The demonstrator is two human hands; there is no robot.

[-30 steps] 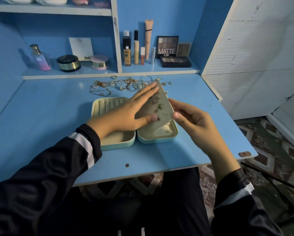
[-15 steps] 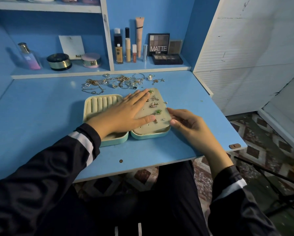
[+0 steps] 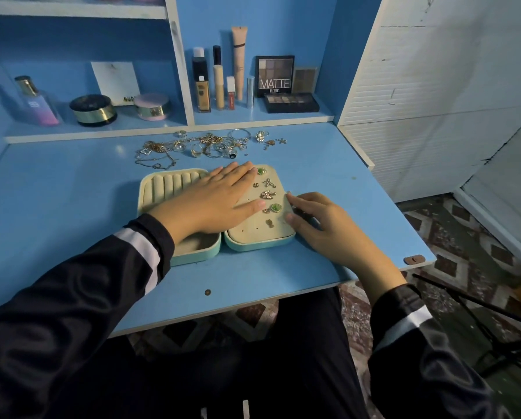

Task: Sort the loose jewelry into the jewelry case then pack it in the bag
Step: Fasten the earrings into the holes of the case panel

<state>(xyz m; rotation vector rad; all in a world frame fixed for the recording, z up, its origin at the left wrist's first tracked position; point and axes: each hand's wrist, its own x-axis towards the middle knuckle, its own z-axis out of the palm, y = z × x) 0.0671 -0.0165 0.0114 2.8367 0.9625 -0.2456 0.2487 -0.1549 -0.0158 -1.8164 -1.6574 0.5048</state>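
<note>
Open jewelry case [image 3: 253,245] near centre of blue desk [image 3: 57,207], both hands on it.
Left hand [image 3: 211,204] lies flat, fingers together, hiding the left tray's middle. The earring panel [image 3: 262,226] is partly covered. Right hand [image 3: 322,228] has curled fingers at the panel's right edge; grip unclear. Loose jewelry [image 3: 205,145] lies tangled beyond, pieces indistinct.

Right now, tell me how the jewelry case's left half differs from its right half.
The left half shows ribbed ring slots and an open compartment; the right half is covered by a flat perforated panel. No jewelry shows in the left half; the right half's panel carries several earrings. The left hand lies flat over the left half; the right hand touches the right half's edge. Both have beige lining and teal shells.
</note>
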